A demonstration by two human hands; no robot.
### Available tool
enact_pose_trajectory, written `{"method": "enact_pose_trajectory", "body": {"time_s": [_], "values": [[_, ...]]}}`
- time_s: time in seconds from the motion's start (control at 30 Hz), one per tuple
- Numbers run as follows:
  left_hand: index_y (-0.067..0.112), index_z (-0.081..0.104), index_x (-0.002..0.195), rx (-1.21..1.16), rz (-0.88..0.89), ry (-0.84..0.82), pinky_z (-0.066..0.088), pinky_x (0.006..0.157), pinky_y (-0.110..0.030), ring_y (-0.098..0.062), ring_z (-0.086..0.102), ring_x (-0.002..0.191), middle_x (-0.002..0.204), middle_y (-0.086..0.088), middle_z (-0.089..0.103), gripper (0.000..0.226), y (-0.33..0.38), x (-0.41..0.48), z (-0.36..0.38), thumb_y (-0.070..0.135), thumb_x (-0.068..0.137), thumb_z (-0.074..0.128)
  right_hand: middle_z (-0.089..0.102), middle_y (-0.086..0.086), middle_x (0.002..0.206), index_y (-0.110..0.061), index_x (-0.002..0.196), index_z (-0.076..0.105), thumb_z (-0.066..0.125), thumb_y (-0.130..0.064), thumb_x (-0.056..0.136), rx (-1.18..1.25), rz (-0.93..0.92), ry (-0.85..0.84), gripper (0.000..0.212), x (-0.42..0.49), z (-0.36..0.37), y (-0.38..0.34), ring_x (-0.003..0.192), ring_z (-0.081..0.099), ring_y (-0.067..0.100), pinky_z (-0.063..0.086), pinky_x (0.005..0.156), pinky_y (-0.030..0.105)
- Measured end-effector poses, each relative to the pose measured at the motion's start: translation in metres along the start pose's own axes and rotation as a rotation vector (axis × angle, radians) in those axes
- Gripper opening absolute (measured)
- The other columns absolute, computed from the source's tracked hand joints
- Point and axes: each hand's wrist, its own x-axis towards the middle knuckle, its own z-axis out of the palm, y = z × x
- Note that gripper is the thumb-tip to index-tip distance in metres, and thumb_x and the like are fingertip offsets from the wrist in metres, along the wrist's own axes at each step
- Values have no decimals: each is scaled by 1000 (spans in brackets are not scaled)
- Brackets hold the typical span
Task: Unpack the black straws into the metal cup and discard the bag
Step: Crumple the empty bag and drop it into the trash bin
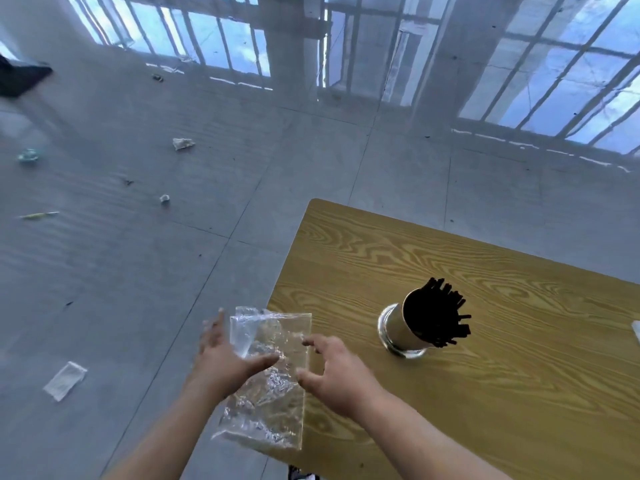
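Note:
A clear, crinkled plastic bag (268, 386) hangs over the left edge of the wooden table (450, 393), with no straws visible in it. My left hand (225, 362) is at the bag's left side, thumb across its front. My right hand (337, 370) is at its right edge with fingers spread; I cannot tell how firmly either hand grips. A shiny metal cup (403, 329) stands on the table to the right, packed with black straws (440, 311) that fan out of its mouth.
The table's rounded far-left corner (313, 202) borders a grey tiled floor. Scraps lie on that floor: a flat clear wrapper (65, 380), crumpled paper (183, 143), a small wad (165, 198). A white object (636, 329) peeks in at the right edge.

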Motion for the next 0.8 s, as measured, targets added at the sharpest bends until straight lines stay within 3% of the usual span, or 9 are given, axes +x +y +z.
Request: {"method": "enact_pose_trajectory", "body": {"time_s": [0.13, 0.23, 0.37, 0.47, 0.53, 0.57, 0.63, 0.73, 0.8], "values": [[29, -1, 164, -209, -206, -230, 43, 113, -51, -39, 49, 139, 162, -17, 38, 164, -20, 6, 4, 63, 39, 100, 43, -5, 161, -46, 155, 39, 64, -60, 87, -11, 62, -133, 74, 14, 24, 1, 140, 52, 20, 47, 113, 40], [18, 23, 161, -217, -194, -217, 55, 98, -46, -31, 66, 111, 125, -13, 66, 133, -17, 5, 13, 37, 56, 102, 40, -3, 166, -45, 159, 35, 65, -54, 84, 86, 159, -169, 82, 19, 31, 4, 143, 51, 22, 45, 112, 35], [17, 45, 148, -266, -169, -140, 60, 76, -40, -31, 71, 96, 117, -16, 69, 94, 1, 6, 19, 17, 69, 95, 47, 3, 161, -38, 161, 37, 69, -46, 81, 276, 250, -128, 86, 19, 28, 17, 133, 54, 18, 49, 107, 32], [6, 69, 118, -408, -95, -214, 63, 74, -50, -30, 74, 80, 99, -14, 77, 39, 18, 8, 18, 6, 81, 82, 47, 7, 160, -33, 162, 35, 72, -43, 85, 335, 296, -65, 86, 14, 21, 26, 135, 53, 21, 48, 109, 33], [2, 74, 107, -580, -35, -303, 59, 57, -41, -23, 65, 61, 82, -14, 72, 20, 36, 5, 11, -1, 88, 72, 47, 9, 158, -30, 164, 30, 75, -43, 90, 416, 324, -5, 88, 9, 12, 30, 134, 54, 22, 49, 106, 33], [1, 74, 106, -662, -14, -348, 53, 49, -34, -20, 61, 56, 79, -15, 69, 18, 47, 4, 5, -4, 90, 68, 50, 9, 156, -27, 164, 29, 77, -44, 91, 479, 328, 22, 89, 7, 6, 31, 131, 56, 20, 49, 104, 31], [2, 74, 107, -804, 26, -446, 50, 49, -30, -20, 62, 57, 80, -19, 69, 21, 69, 1, -9, -6, 89, 65, 61, 3, 144, -23, 159, 35, 80, -45, 90, 667, 299, 54, 85, -1, -10, 28, 124, 62, 14, 50, 101, 30], [9, 79, 99, -923, 119, -556, 59, 55, -36, -30, 74, 69, 83, -26, 72, 25, 105, -8, -31, 1, 76, 72, 73, -6, 124, -29, 137, 53, 79, -37, 93, 984, 227, 28, 52, -15, -40, 16, 117, 69, 17, 54, 103, 40], [12, 81, 98, -940, 185, -558, 60, 56, -37, -30, 75, 72, 81, -22, 72, 30, 128, -15, -41, 5, 69, 77, 77, 2, 105, -19, 126, 65, 75, -25, 97, 1154, 167, 31, 31, -27, -61, 9, 94, 74, 24, 59, 86, 40]]}}
